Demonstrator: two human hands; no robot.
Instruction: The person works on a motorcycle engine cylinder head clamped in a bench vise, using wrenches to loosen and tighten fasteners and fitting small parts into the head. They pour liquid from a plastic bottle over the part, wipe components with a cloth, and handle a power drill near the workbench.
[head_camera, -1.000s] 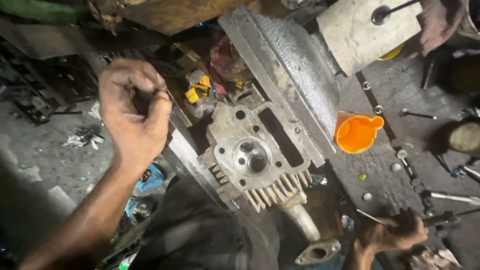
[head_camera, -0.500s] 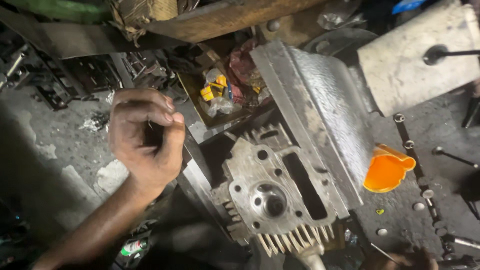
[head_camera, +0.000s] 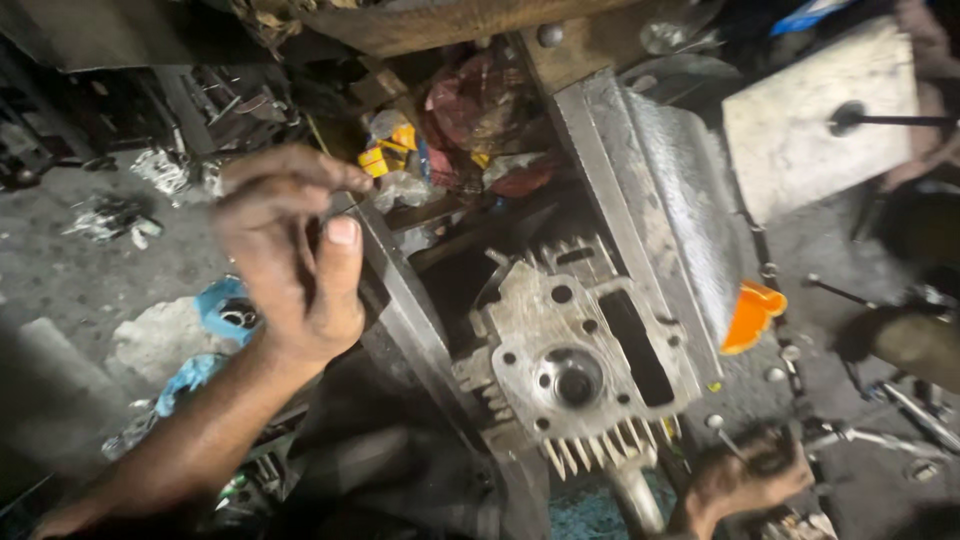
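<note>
A grey, finned cast-metal cylinder head (head_camera: 575, 365) lies on the bench between the hands. The left hand (head_camera: 290, 265) hovers raised, fingers curled closed, thumb up. The right hand (head_camera: 745, 480) sits low, fist closed on something I cannot make out, near an orange plastic funnel (head_camera: 750, 315).

The single head-worn camera looks steeply down, close over the workbench, with the finned cylinder head (head_camera: 575, 365) between the left hand (head_camera: 290, 265) and right hand (head_camera: 750, 478).
</note>
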